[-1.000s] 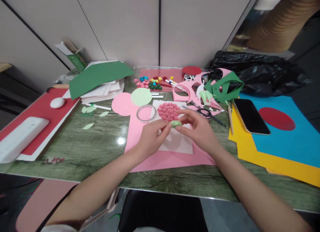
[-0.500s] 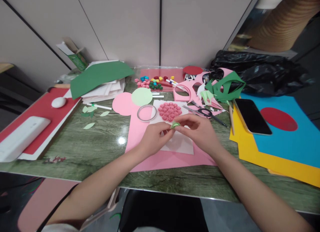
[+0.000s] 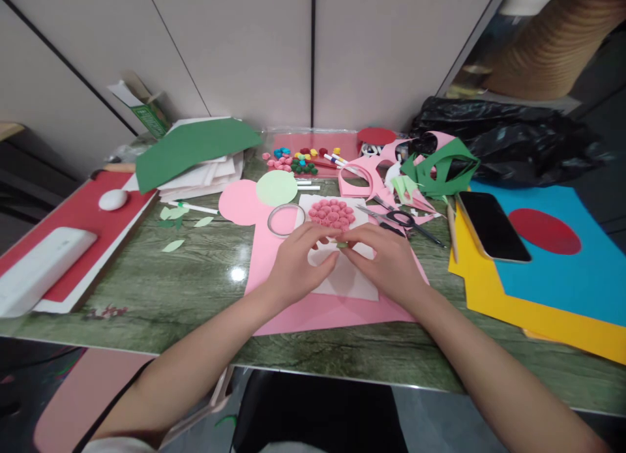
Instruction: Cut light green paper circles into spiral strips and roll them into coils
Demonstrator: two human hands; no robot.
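A small light-green paper leaf is held in front of me, over a white sheet. My right hand pinches it between thumb and fingers. My left hand curls round its other end, fingertips close to those of the right; their exact contact is partly hidden. Just beyond my fingers, a round cluster of pink rolled paper roses sits on the white sheet. Under that sheet lies a larger pink sheet. A clear tape ring rests left of the roses.
Black scissors and pink paper cutouts lie to the right, near a phone on blue and yellow sheets. Loose green leaves, paper circles and a white glue gun-like block are leftward. Small coloured rolls sit behind.
My hands have turned the leaf so less of it shows. The left fingers have moved forward over the near roses, and its thumb has spread from the fingers.
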